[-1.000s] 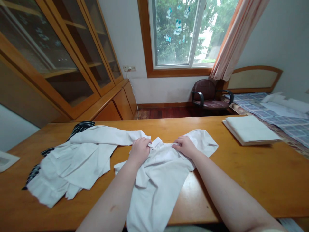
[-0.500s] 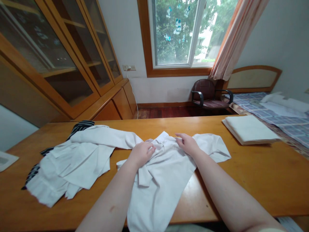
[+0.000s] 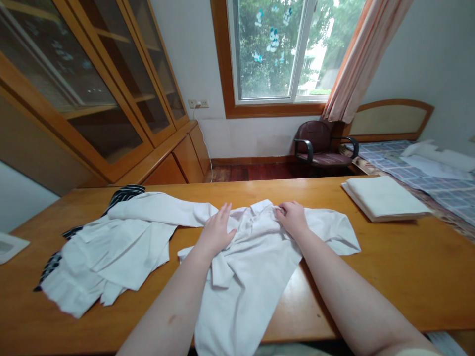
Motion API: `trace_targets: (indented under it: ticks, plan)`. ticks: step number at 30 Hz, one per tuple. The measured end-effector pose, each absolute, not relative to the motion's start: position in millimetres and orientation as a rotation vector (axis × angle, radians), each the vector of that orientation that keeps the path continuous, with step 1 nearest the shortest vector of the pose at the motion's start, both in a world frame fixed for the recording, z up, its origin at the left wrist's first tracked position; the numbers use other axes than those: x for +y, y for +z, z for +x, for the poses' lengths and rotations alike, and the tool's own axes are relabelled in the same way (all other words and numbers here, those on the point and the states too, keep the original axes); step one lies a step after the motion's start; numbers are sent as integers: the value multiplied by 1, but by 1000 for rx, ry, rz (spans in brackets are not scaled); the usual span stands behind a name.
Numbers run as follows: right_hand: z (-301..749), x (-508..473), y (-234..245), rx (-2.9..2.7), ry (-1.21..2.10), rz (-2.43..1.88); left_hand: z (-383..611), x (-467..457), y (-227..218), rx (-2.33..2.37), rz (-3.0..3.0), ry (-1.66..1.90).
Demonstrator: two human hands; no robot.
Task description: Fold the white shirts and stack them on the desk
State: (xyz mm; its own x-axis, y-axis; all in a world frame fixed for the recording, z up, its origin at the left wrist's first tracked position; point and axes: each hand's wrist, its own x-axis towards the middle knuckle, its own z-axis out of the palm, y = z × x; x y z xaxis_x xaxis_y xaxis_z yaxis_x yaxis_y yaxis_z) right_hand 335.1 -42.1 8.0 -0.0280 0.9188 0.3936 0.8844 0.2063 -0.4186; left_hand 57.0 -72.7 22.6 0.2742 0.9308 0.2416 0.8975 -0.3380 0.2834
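On the desk [image 3: 389, 282], a white shirt [image 3: 256, 267] lies midway along the near edge, collar toward the far edge, its lower part running past the near edge and out of view. The left hand [image 3: 216, 231] rests with fingers extended and thumb apart over the cloth left of the collar. The right hand [image 3: 293, 219] has its fingers curled at the cloth just right of the collar; whether it pinches the cloth cannot be told.

The handling of this shirt looks to be at an early stage: the collar shows and one sleeve reaches toward the right edge, but the body is creased, with a loose flap below the left hand. No part looks flat or squarely folded. A rumpled clothes pile [image 3: 122, 252] occupies the left end, and a white sleeve [image 3: 166, 205] bridges pile and shirt; which it belongs to is unclear. A neat white stack [image 3: 386, 198] sits near the far right corner.

Bare wood between shirt and right edge gives the right hand most room; leftward, the pile crowds movement.
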Motion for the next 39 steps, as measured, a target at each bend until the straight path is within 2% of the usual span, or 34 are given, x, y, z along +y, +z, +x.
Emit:
trace_targets:
  ticks: [6, 9, 12, 17, 19, 25, 29, 33, 36, 39]
  plan:
    - [349, -35, 3, -1582, -38, -1765, 58, -73, 29, 1839, 2355, 323]
    - [348, -33, 0, -1717, -23, -1600, 57, -72, 31, 2120, 2202, 194]
    - [343, -35, -2, -2006, 107, -1395, 55, -70, 32, 2242, 2186, 254]
    - [335, -42, 3, -2169, 340, -1410, 62, -72, 33, 1599, 2491, 362]
    - [334, -43, 6, -2165, 356, -1496, 64, -75, 34, 1550, 2475, 297]
    - [335, -43, 8, -2088, 60, -1754, 59, -77, 36, 1821, 2371, 151]
    - [336, -47, 14, -2060, -27, -1701, 54, -74, 32, 1983, 2285, 96]
    - [330, -54, 20, -2279, 155, -1702, 51, -67, 25, 2109, 2207, 140]
    - [324, -56, 21, -2328, 148, -1798, 50, -63, 27, 2119, 2229, 300]
    - [323, -56, 21, -2293, 70, -1920, 51, -66, 35, 1843, 2432, 498]
